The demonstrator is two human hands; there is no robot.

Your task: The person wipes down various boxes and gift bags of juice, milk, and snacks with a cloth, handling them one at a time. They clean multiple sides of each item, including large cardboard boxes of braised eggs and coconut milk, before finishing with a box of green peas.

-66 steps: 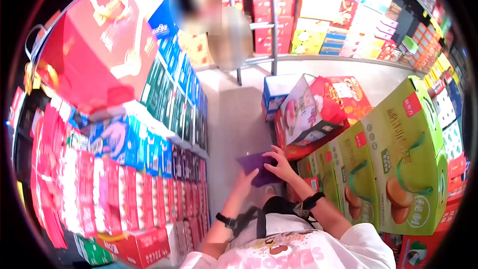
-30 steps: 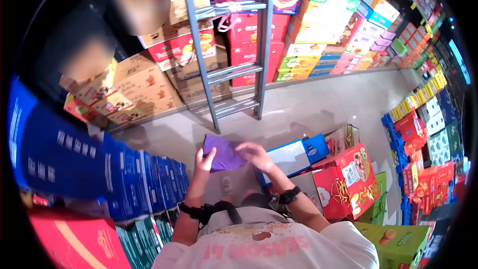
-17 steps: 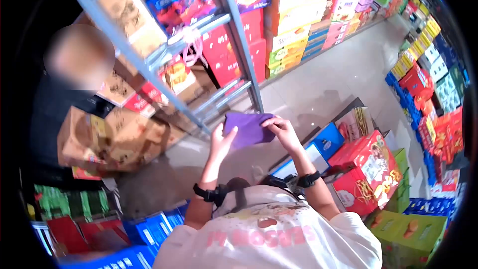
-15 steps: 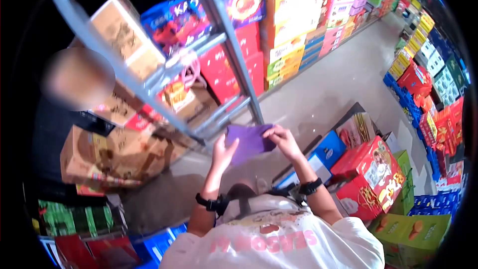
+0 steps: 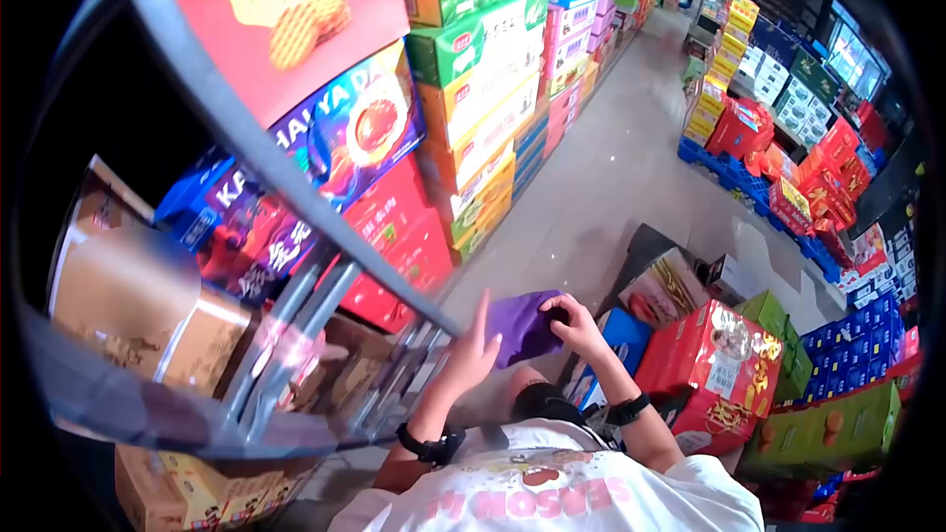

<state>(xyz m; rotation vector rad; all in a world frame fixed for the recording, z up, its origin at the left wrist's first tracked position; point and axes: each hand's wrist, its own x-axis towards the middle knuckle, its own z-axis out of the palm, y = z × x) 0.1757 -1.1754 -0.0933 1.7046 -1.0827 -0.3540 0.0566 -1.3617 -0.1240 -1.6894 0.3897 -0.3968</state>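
A purple cloth (image 5: 519, 320) hangs between my two hands, in front of my white shirt. My right hand (image 5: 575, 323) pinches its upper right corner between thumb and fingers. At the cloth's left side is my left hand (image 5: 473, 360), with the index finger stretched upward and the thumb apart; its palm side lies against or just beside the cloth's edge. A grey metal ladder (image 5: 325, 217) stands close to my left hand, its rail running down toward it.
Stacked snack cartons (image 5: 483, 89) line the left of the tiled aisle (image 5: 591, 153). A red box (image 5: 705, 374) and a green box (image 5: 823, 433) are at the right. Farther off, a blue pallet (image 5: 734, 177) bears red packages. Brown cartons (image 5: 197, 493) sit at the lower left.
The view has shifted, and the ladder now looms larger at the left. My left index finger has straightened upward. The purple cloth is more bunched near my right hand.
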